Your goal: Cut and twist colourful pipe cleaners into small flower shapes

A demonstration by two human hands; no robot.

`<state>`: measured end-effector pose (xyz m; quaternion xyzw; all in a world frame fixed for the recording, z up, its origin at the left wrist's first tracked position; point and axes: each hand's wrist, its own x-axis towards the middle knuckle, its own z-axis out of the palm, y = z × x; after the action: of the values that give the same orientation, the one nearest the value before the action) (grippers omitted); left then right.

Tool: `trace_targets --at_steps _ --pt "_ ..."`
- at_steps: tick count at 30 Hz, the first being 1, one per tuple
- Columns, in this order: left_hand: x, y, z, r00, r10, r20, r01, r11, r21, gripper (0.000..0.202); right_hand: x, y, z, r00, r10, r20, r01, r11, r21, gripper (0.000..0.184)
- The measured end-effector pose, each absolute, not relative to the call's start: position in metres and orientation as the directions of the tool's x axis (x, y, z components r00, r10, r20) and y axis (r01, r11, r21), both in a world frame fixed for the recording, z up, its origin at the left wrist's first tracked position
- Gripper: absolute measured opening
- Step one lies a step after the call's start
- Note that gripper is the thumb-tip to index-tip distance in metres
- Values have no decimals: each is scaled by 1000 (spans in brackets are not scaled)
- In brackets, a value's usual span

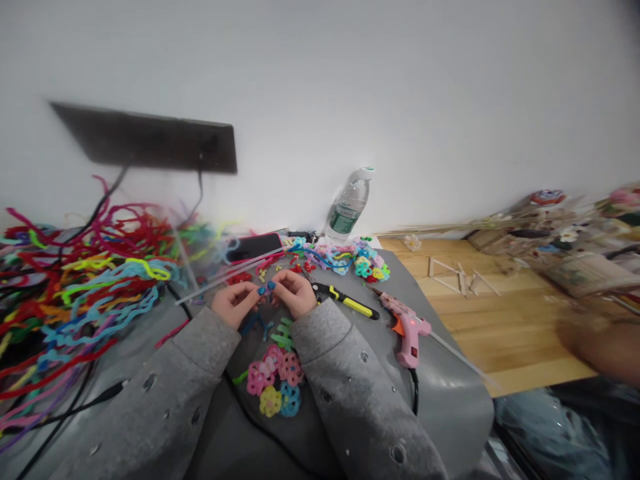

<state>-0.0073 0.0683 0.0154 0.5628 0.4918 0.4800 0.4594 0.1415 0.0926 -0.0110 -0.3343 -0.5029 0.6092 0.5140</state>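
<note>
My left hand [234,301] and my right hand [297,291] meet over a grey table [450,393], both with fingers pinched together on a small blue and purple pipe-cleaner piece [267,289]. Both sleeves are grey. Just below the hands lie a green pipe-cleaner shape [284,333] and a cluster of pink, yellow and blue pipe-cleaner flowers [276,382]. A thin clear rod [227,275] runs across the table behind the left hand.
A big tangle of coloured pipe cleaners [75,280] fills the left. Pliers with yellow handles [345,301] and a pink glue gun [407,330] lie to the right. A water bottle [349,205], a dark phone [254,247] and more small flowers [357,260] stand behind. Another person's arm [605,343] is at far right.
</note>
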Motion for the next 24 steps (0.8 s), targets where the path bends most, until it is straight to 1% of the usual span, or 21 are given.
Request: trace_targets --at_steps 3,9,12,17,24 --pt "-6 67 18 39 996 84 106 -88 991 22 141 93 -11 -239 966 96 -310 18 -950 37" --pt "-5 68 18 -34 998 51 70 -49 996 30 140 95 -12 -137 990 36 -394 -21 -919 39" --pt "-3 67 18 -25 997 74 63 -73 995 26 140 95 -12 -175 984 30 -399 -43 -916 39" --pt "-2 66 20 51 994 100 67 -104 992 28 139 93 -9 -226 973 40 -378 -50 -925 40" --pt "-4 67 20 32 989 142 77 -144 987 21 138 93 -8 -265 964 39 -396 -72 -915 41"
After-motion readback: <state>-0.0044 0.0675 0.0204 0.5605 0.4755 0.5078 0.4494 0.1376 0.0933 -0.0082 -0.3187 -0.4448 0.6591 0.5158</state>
